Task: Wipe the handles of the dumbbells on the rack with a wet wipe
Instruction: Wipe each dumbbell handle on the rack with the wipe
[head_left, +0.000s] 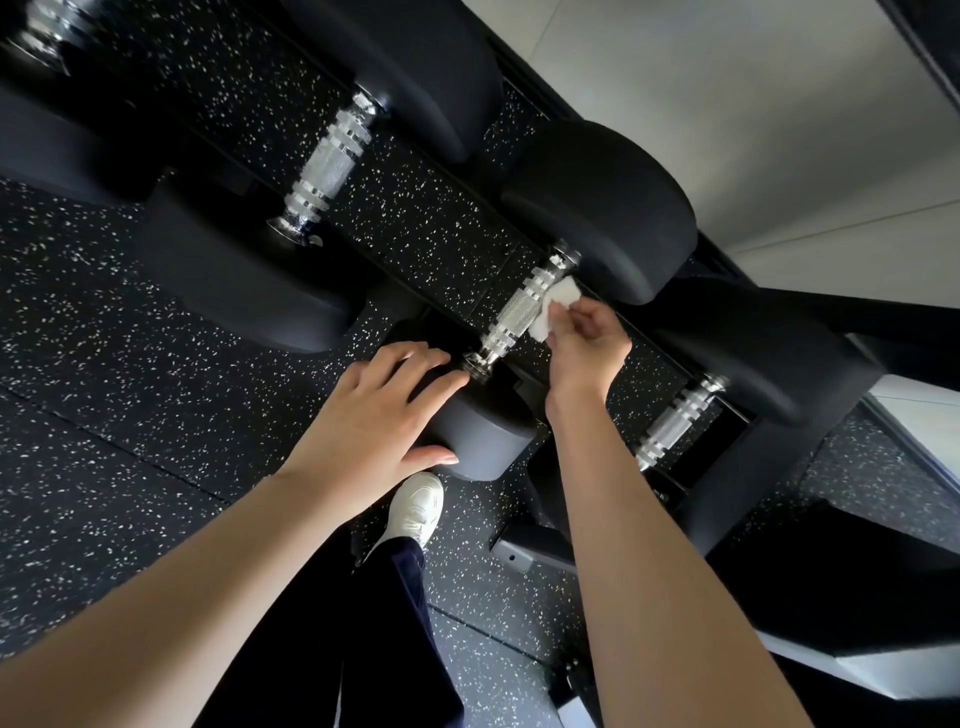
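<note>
Several black dumbbells with chrome knurled handles lie across a dark rack. The middle dumbbell's handle (519, 314) runs diagonally at the centre. My right hand (584, 345) pinches a white wet wipe (553, 306) and holds it against the right side of that handle, near its far end. My left hand (382, 410) rests with spread fingers on the near black head (483, 436) of the same dumbbell, thumb along its front edge. A larger dumbbell's handle (330, 163) lies to the upper left, and a smaller one's handle (675, 421) lies to the right.
Black speckled rubber flooring (130, 364) lies under and in front of the rack. My white shoe (415, 506) and dark trouser leg stand just below the near dumbbell head. A light wall (779, 104) rises behind the rack. The rack's black frame (769, 452) slants at the right.
</note>
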